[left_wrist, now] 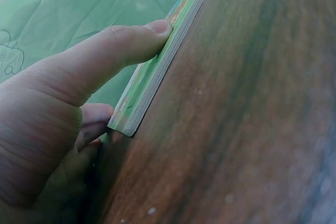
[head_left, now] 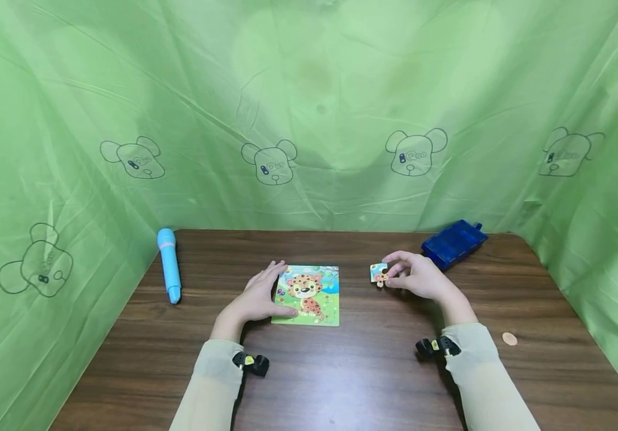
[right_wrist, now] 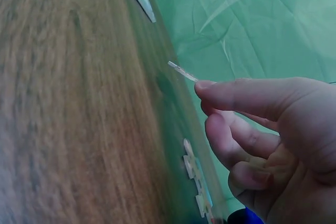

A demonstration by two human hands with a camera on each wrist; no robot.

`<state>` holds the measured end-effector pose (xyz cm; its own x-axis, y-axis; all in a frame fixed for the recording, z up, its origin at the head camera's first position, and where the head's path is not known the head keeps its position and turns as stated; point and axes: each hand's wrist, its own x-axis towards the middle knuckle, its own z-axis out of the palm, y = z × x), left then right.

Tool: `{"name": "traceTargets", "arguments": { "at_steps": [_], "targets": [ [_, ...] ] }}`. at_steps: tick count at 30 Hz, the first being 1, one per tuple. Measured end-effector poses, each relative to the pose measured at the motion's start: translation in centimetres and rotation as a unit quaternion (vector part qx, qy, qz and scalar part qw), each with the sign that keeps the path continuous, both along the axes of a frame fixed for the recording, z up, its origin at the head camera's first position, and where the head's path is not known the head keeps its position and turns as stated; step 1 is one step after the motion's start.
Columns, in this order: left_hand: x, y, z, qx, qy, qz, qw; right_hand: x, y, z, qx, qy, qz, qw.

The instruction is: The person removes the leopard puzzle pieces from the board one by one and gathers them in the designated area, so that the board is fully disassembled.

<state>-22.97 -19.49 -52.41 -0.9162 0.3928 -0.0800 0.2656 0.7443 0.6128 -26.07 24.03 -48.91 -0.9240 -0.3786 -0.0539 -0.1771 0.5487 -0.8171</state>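
A square picture board [head_left: 325,287] with a cartoon leopard lies flat on the table. My left hand [head_left: 257,299] rests at its left side, the thumb laid straight over the lower left part and the other fingers along the left edge. In the left wrist view that thumb [left_wrist: 121,45] touches the board [left_wrist: 152,85] near its front edge. To the right, my right hand [head_left: 417,275] pinches a small jigsaw piece [head_left: 378,273] between thumb and fingertips. The right wrist view shows this piece [right_wrist: 181,71] edge-on. Several more jigsaw pieces [right_wrist: 197,179] lie near the hand, hidden by it in the head view.
A blue translucent plastic box [head_left: 453,244] stands at the back right of the table. At the left edge lies a light blue microphone-shaped object [head_left: 169,266]. A small pale disc [head_left: 509,339] is right of the right forearm. Green cloth [head_left: 320,108] encloses the back and sides.
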Motion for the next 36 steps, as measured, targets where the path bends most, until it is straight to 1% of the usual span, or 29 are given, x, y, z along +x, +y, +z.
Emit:
{"name": "traceTargets", "arguments": {
  "at_steps": [6, 18, 27, 36],
  "targets": [
    [-0.1, -0.2, -0.1, -0.003, 0.002, -0.002, 1.0000, -0.2, 0.0, -0.3, 0.056, 0.043, -0.008, 0.997],
    [-0.2, 0.0, 0.0, 0.002, 0.004, 0.000, 1.0000, -0.5, -0.2, -1.1, 0.108, 0.088, 0.000, 0.990],
    [-0.2, 0.0, 0.0, 0.000, 0.005, -0.003, 1.0000, -0.6, -0.2, -1.3, 0.119, 0.086, 0.003, 0.989],
    [-0.1, 0.1, 0.1, 0.000, 0.004, -0.005, 1.0000, -0.4, -0.3, -1.3, 0.120, 0.079, -0.004, 0.990]
  ]
}}
